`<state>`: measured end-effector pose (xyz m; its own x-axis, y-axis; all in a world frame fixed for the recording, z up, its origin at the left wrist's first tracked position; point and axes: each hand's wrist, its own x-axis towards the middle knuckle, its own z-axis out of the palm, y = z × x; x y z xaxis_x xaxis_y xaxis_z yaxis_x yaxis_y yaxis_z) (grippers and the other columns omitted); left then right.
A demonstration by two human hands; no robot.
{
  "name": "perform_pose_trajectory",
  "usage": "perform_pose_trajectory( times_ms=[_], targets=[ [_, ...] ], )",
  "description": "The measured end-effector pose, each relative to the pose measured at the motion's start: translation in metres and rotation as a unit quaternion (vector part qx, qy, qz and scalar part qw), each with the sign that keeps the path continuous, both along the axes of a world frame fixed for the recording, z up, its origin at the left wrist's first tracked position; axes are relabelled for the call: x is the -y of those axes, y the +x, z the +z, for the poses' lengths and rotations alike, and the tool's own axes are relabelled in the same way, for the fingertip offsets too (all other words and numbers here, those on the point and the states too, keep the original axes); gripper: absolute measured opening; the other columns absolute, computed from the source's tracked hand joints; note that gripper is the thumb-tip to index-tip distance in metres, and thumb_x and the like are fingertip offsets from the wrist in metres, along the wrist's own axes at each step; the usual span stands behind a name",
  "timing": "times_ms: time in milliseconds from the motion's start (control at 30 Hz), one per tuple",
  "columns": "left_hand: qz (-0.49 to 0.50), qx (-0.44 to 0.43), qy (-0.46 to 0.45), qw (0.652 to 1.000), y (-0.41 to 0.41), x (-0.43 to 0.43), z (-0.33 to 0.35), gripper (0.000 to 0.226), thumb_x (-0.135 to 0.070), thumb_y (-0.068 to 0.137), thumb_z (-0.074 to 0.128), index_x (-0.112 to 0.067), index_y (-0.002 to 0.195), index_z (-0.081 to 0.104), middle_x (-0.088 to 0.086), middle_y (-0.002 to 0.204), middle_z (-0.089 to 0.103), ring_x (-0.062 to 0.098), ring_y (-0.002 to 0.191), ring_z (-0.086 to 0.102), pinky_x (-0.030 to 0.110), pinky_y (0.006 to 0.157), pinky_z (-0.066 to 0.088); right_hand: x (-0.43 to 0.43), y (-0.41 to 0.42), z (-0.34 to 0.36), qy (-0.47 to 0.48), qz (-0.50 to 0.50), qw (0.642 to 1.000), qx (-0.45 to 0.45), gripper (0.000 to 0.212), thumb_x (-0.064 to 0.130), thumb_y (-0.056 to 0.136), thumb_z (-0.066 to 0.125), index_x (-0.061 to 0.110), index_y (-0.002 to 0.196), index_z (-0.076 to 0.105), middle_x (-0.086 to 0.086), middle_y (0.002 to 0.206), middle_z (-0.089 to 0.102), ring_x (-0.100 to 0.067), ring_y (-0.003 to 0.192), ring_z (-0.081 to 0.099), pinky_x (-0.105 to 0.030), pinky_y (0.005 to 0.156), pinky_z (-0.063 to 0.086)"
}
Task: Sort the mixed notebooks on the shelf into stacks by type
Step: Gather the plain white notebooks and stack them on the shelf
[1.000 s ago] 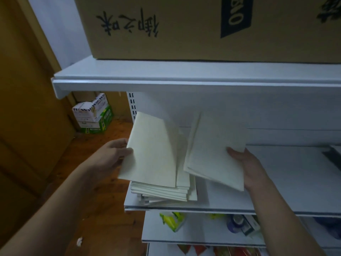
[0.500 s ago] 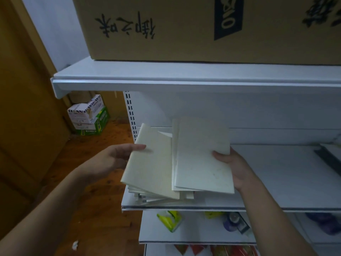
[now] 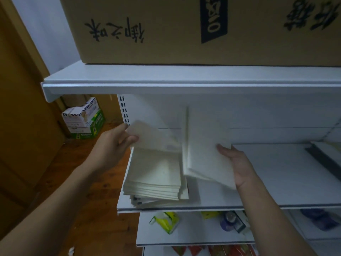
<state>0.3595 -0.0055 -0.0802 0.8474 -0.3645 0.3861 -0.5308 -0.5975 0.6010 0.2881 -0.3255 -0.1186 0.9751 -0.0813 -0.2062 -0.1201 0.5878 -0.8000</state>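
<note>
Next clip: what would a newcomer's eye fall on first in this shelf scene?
The two hands draw the eye first: the left hand pinches a pale notebook tilted up over the stack at the left end of the white shelf. The right hand holds a thin bundle of notebooks lifted beside it. Above, a big cardboard box with black lettering sits on the top shelf.

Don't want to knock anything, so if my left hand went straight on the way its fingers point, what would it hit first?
The left hand holds one notebook; past that, likely the notebooks in the right hand, though depth is unclear.
</note>
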Motion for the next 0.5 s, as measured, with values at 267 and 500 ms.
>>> perform_pose_trajectory(
  times_ms=[267,500],
  targets=[
    [0.069,-0.294,-0.27,0.914,0.008,0.024,0.023,0.029,-0.047,0.098,0.042,-0.025,0.103,0.061,0.011,0.101,0.068,0.029,0.088,0.067,0.047,0.083,0.056,0.006,-0.003,0.005,0.014,-0.045,0.999,0.001,0.021,0.007,0.092,0.052,0.004,0.11,0.063,-0.008,0.087,0.076,-0.023,0.073,0.073,-0.033,0.056,0.058],
    [0.016,-0.458,-0.322,0.828,-0.01,0.02,-0.019,0.035,-0.046,0.1,0.038,-0.023,0.122,0.052,0.022,0.107,0.068,0.041,0.094,0.068,0.051,0.077,0.057,0.0,-0.004,-0.005,-0.012,0.033,0.999,-0.008,0.031,0.006,0.081,0.057,0.004,0.111,0.064,-0.016,0.103,0.072,-0.032,0.087,0.071,-0.045,0.068,0.059]
  ],
)
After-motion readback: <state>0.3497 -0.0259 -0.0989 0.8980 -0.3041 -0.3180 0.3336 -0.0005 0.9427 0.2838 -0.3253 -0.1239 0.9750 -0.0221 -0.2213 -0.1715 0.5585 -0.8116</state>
